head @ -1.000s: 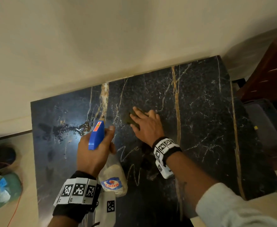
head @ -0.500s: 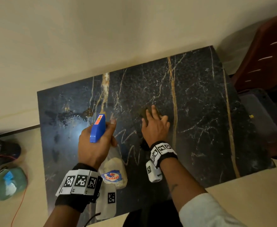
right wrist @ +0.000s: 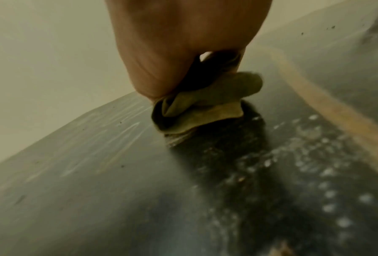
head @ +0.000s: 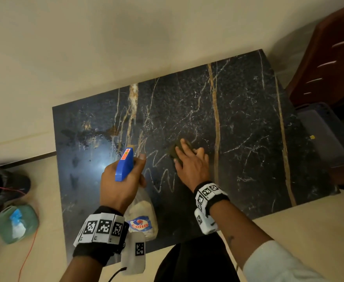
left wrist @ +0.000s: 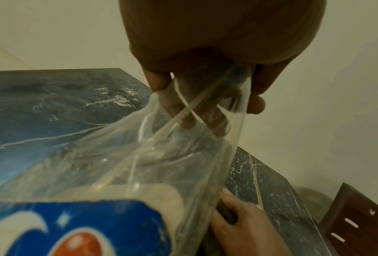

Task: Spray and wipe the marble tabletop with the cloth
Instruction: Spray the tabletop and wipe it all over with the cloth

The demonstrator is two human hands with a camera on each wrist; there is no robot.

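Note:
The black marble tabletop with gold and white veins fills the head view. My left hand grips a clear spray bottle by its neck, with the blue spray head pointing at the far left of the slab. In the left wrist view its fingers curl round the bottle. My right hand lies on an olive cloth, just left of a gold vein. The right wrist view shows the bunched cloth held under the hand and pressed to the marble.
A wet patch glistens on the slab's far left. A dark wooden cabinet and a dark bin stand at the right. A green container, shoes and a red wire lie on the floor at the left. A wall runs behind.
My right hand has slid the cloth a little toward me beside the gold vein. The left hand keeps the bottle in much the same place. The head view has shifted.

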